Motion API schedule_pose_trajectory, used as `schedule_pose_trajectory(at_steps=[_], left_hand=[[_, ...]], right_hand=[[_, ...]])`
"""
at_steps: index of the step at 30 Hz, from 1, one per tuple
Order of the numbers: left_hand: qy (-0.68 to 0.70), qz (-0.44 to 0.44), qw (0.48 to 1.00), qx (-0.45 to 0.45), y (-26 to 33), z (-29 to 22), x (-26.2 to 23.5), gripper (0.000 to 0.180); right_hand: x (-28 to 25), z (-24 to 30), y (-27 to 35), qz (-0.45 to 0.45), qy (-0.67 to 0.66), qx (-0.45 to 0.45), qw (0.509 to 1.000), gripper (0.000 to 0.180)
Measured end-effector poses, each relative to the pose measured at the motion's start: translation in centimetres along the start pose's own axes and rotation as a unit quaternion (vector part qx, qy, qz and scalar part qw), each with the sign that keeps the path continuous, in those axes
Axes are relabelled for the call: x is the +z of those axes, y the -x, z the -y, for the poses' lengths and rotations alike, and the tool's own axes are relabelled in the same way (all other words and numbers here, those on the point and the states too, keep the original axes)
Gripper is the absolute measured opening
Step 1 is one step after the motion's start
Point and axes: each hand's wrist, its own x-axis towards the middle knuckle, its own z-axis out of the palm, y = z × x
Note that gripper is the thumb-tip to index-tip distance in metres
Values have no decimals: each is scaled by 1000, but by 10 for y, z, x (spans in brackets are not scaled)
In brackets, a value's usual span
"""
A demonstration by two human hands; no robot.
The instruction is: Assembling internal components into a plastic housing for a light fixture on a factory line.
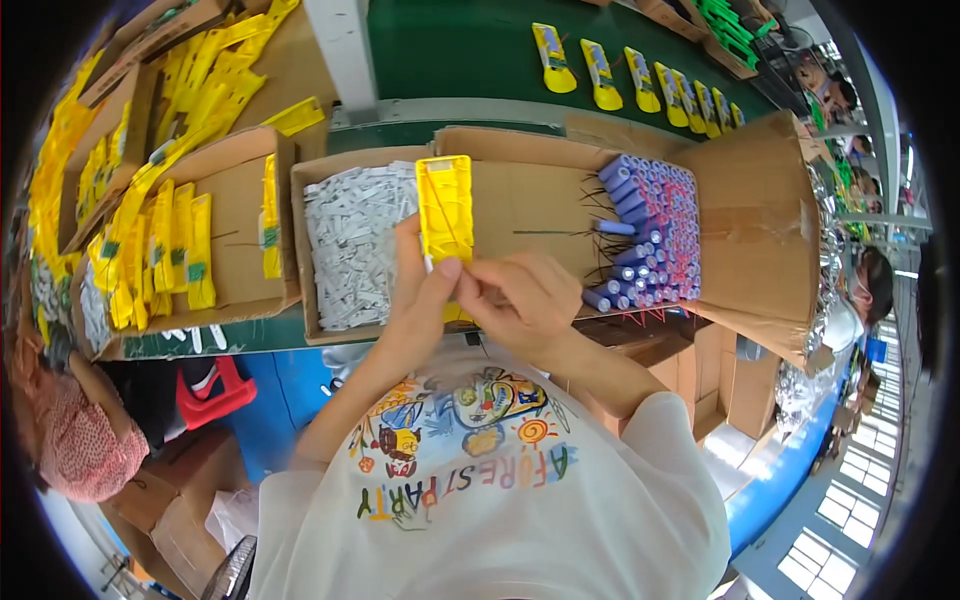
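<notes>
— Yellow plastic, that long open shell (444,205) standing upright above the cardboard box (520,190). Who has it?

— The left hand (420,290). Its thumb and fingers are closed around the lower end of the shell, thumb tip lying against the front.

— And the right hand (520,295)?

— Curled, fingertips drawn together right beside the left thumb, at the foot of the shell. Whether something thin is pinched between them, I cannot tell; it is too small to make out.

— What lies around them?

— Under the shell, a heap of small white parts (350,240) fills the left end of the box. At the right end sit blue and purple batteries (650,225) with thin dark wires. To the left, another box holds yellow shells (180,250). Beyond, on the green belt (470,45), a row of yellow pieces (640,80).
</notes>
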Motion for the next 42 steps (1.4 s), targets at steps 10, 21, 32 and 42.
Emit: schedule_pose_trajectory(at_steps=[10, 21, 32, 42], left_hand=[[-2, 53, 999, -5, 8, 3, 5, 41], [15, 35, 999, -22, 19, 5, 6, 41], [-121, 10, 992, 38, 26, 6, -9, 54], [135, -211, 968, 31, 47, -5, -71, 28]], right_hand=[[-97, -178, 8, 467, 413, 26, 781, 26], [-19, -26, -37, 96, -415, 407, 808, 11], [4, -5, -34, 231, -331, 385, 830, 21], [121, -48, -73, 479, -230, 114, 840, 14]])
